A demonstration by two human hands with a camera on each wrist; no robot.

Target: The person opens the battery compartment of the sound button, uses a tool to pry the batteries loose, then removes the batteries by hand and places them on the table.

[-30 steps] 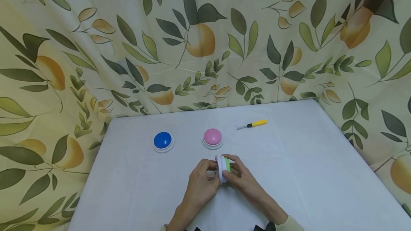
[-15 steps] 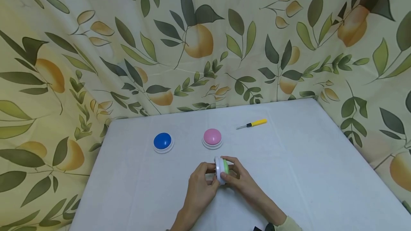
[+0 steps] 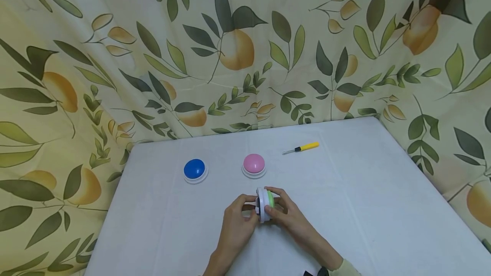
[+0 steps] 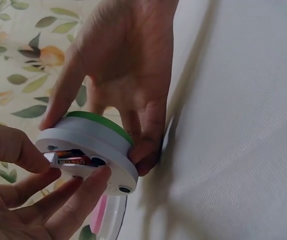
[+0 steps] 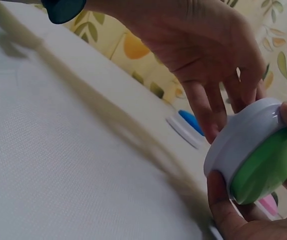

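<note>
At the near side of the white tabletop (image 3: 383, 216), the left forearm (image 3: 218, 260) is reaching in from 7 o'clock, the right forearm (image 3: 324, 249) from 5. The right hand (image 3: 288, 215) is gripping the green button (image 3: 262, 201) between thumb and fingers; the left hand (image 3: 238, 220) is facing it from 8 o'clock, fingers bent, thumb and finger seeming to pinch a small white cover (image 4: 50, 159). The button is being held on edge, its dome facing 3 o'clock, probably so the left hand can get at the batteries (image 4: 73, 160) showing in its open back. Farther off, the pink button (image 3: 254, 164) is resting near 12 o'clock and the blue button (image 3: 194, 169) at 10, likely spaced to give working room. Beyond, toward 1 o'clock, the yellow screwdriver (image 3: 307, 146) is lying. Behind everything, a leafy curtain (image 3: 295, 97) is hanging.
</note>
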